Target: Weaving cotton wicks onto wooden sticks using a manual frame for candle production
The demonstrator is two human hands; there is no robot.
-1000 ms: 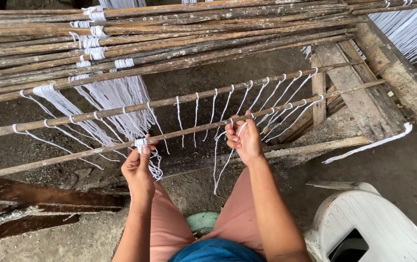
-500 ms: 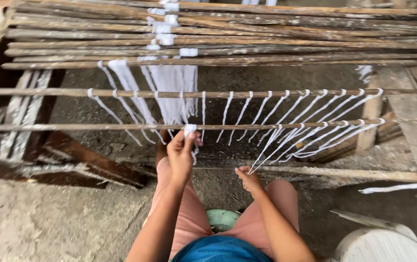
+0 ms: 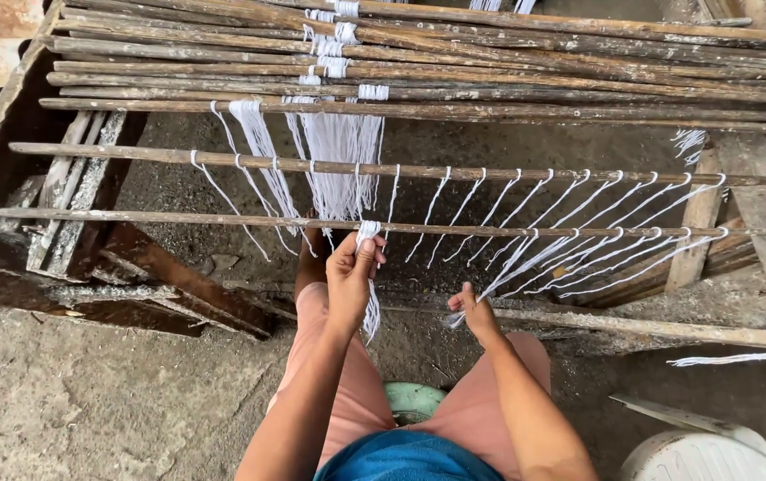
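Below the nearest thin wooden rod (image 3: pixel 178 219) of a weathered frame, the left hand (image 3: pixel 350 278) is raised, its fingers closed around a bunch of white cotton threads (image 3: pixel 368 233) that hangs over that rod; loose ends of the bunch dangle beneath the hand. To the right of the rod's middle and lower, the right hand (image 3: pixel 474 309) pinches together the ends of a fan of white strands (image 3: pixel 579 249), which run up and rightward to loops on the near rod and on a second rod (image 3: pixel 133 155) behind it. Beyond the near rod, a denser sheet of white warp threads (image 3: pixel 338 165) descends from a stack of rough dark poles (image 3: pixel 534 67). Under the hands, close to the body, sit salmon-pink shorts (image 3: pixel 356 392) and a pale green stool edge (image 3: pixel 414 399). Far right of the near rod, low down, lies a white plastic chair (image 3: pixel 704 456).
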